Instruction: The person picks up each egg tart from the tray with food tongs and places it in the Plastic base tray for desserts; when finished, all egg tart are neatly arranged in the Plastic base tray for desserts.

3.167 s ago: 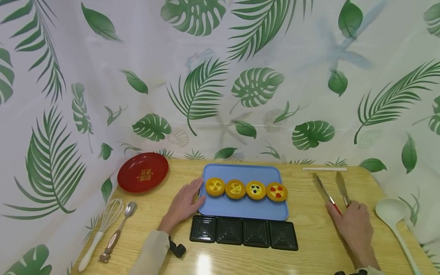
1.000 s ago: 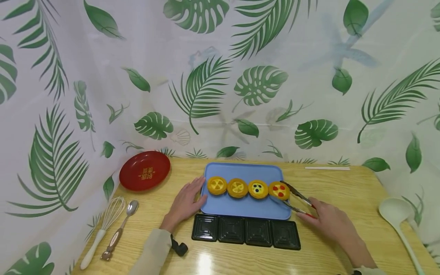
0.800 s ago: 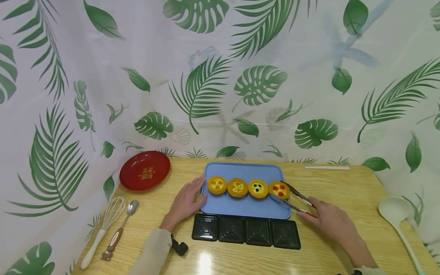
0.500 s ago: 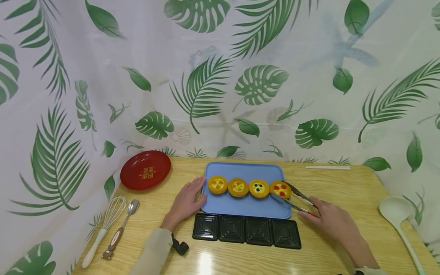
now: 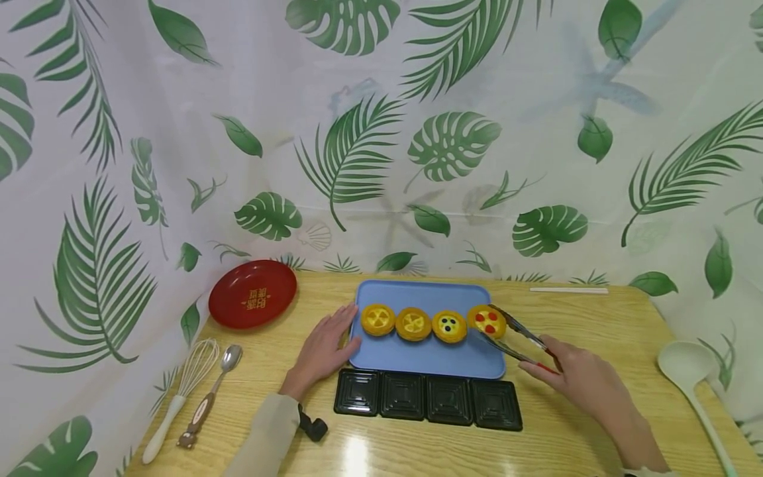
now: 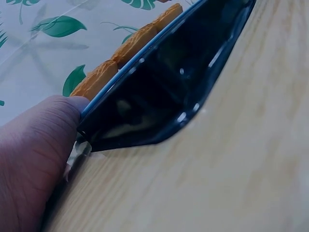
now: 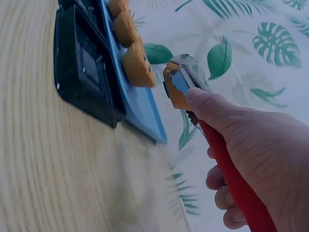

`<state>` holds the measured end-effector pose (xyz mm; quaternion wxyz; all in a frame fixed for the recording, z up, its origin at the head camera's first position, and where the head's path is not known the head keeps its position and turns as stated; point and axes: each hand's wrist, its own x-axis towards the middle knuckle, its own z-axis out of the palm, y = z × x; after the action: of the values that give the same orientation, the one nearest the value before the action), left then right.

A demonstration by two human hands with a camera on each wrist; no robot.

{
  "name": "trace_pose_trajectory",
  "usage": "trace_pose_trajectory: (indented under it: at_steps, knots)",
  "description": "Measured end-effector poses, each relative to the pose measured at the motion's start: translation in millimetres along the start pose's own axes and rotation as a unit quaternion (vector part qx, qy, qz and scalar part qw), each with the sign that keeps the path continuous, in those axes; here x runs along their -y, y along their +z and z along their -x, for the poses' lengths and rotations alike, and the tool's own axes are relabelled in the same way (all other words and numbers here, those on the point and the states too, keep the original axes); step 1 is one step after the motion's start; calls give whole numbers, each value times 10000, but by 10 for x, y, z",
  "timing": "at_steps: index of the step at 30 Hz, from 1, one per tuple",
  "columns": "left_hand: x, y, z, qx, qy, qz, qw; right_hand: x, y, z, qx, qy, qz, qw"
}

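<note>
My right hand [image 5: 590,381] holds red-handled tongs [image 5: 515,354] at the tray's right side. Between the tong tips is an egg tart with red dots [image 5: 487,321]; in the right wrist view this tart [image 7: 177,94] hangs above the tray. Three more egg tarts [image 5: 414,324] sit in a row on the blue tray [image 5: 417,361], the nearest with dark dots. Against the tray's left edge lies my left hand [image 5: 324,341], fingers extended and thumb at the rim. The left wrist view shows its thumb [image 6: 43,140] beside the tray edge.
Several black square moulds [image 5: 405,396] line the tray's front edge. A red plate [image 5: 238,298], a whisk [image 5: 179,397] and a spoon [image 5: 208,397] lie to the left. White chopsticks [image 5: 569,290] are at the back right, a pale ladle [image 5: 685,364] at far right.
My right hand has brought the tongs left from the table's right side onto the red-dotted tart. Since half a second ago the tart has risen slightly off the tray. My left hand stays put.
</note>
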<state>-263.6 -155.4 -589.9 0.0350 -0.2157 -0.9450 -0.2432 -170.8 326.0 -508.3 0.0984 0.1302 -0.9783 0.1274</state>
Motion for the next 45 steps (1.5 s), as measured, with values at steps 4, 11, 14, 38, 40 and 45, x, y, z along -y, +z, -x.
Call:
trace_pose_trajectory:
  at_steps: [4,11,14,38,40,45]
  knots:
    - [3,5,3,-24,97,-67,9999,142,-25,-12,-64,-188,-49,9998]
    - [17,20,-3,67,122,-331,9994,527,-57,-69,65,-497,-61,9987]
    - [20,25,-8,53,150,-365,9992,698,-22,-98,102,-770,-155,9969]
    - [34,-28,-20,-88,207,-252,9994,1459,276,-245,415,-1969,-268,9792]
    - [32,-21,-22,-100,228,-233,9994,1494,300,-252,477,-2025,-288,9777]
    - [28,-2,-27,-10,214,-274,9994,1573,390,-256,598,-2124,-215,9751]
